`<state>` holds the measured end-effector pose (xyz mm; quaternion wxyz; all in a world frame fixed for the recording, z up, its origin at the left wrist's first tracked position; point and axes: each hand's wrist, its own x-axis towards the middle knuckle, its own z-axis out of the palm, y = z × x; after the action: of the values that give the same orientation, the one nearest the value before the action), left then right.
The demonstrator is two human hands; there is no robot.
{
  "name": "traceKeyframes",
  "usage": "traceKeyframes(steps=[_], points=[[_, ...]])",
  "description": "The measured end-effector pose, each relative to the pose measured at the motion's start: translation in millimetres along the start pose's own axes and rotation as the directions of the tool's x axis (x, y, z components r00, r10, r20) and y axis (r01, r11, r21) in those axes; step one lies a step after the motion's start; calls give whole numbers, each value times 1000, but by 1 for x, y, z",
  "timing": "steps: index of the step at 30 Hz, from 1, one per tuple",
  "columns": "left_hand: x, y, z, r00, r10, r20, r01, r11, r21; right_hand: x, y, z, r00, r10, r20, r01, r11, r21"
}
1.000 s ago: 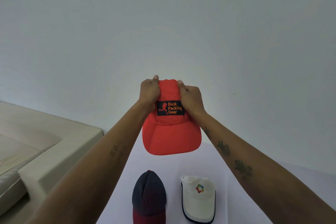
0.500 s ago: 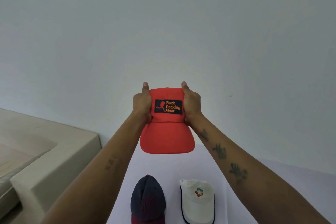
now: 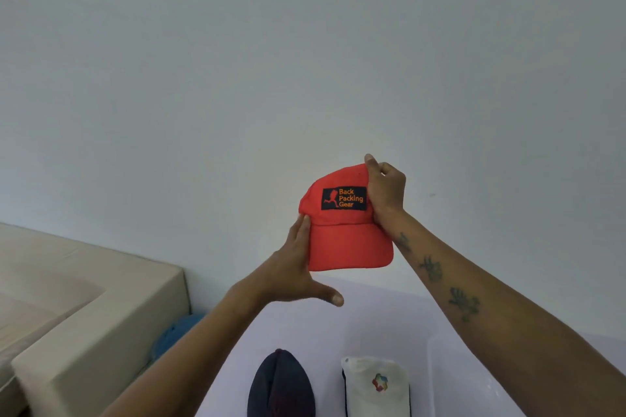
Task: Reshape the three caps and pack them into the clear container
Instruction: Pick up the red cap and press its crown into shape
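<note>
I hold a red cap (image 3: 345, 240) with a black "Back Packing Gear" patch up in front of the wall, brim pointing down toward me. My right hand (image 3: 386, 193) grips the right side of its crown. My left hand (image 3: 298, 267) lies with straight fingers against the left edge of the brim, thumb spread out below. On the white table (image 3: 382, 311) below lie a dark navy cap (image 3: 279, 386) and a white cap (image 3: 376, 386) with a coloured logo, side by side. A faint clear container edge (image 3: 437, 342) shows right of the white cap.
A beige sofa (image 3: 84, 325) stands at the left, close to the table. Something blue (image 3: 176, 335) sits on the floor between the sofa and the table. A plain pale wall fills the upper view.
The red cap has shifted right and its crown has rounded out. My left hand has let go of the crown and slid down to the brim's edge with fingers straight.
</note>
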<state>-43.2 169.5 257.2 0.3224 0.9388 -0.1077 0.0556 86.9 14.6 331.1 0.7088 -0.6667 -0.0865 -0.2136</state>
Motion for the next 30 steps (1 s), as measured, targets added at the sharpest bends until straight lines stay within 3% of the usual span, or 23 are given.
traceKeyframes(steps=[4, 7, 9, 12, 13, 15, 18, 20, 24, 27, 30], points=[[18, -11, 15, 960, -25, -279, 49, 995, 81, -5, 0, 4, 993, 40, 107, -28, 993, -116], [29, -7, 9, 900, -90, -427, 170, 973, 153, -15, -6, 5, 955, 34, 295, 117, 870, -478], [38, -4, 2, 881, -132, -455, 251, 944, 212, -27, -11, 8, 865, 58, 498, 328, 685, -650], [51, -2, -7, 862, -205, -463, 358, 894, 271, -42, -12, 7, 601, 284, 747, 581, 487, -652], [54, -1, -8, 859, -208, -468, 379, 873, 307, -45, -9, 7, 558, 324, 764, 637, 422, -645], [57, 0, -7, 862, -186, -472, 388, 841, 377, -51, 2, 9, 579, 237, 780, 710, 324, -625], [59, 8, -5, 877, -210, -433, 357, 887, 292, -61, 14, 14, 690, -53, 722, 678, 395, -620], [61, 12, -6, 890, -226, -396, 301, 944, 138, -68, 21, 14, 742, -133, 657, 620, 508, -598], [57, 13, 2, 885, -218, -412, 208, 976, -69, -84, 34, 18, 843, -166, 511, 437, 765, -473], [49, 18, 10, 870, -243, -428, 181, 967, -182, -93, 44, 21, 879, -188, 439, 383, 827, -411], [45, 9, 8, 874, -221, -433, 195, 975, -105, -92, 54, 21, 851, -194, 488, 410, 826, -386]])
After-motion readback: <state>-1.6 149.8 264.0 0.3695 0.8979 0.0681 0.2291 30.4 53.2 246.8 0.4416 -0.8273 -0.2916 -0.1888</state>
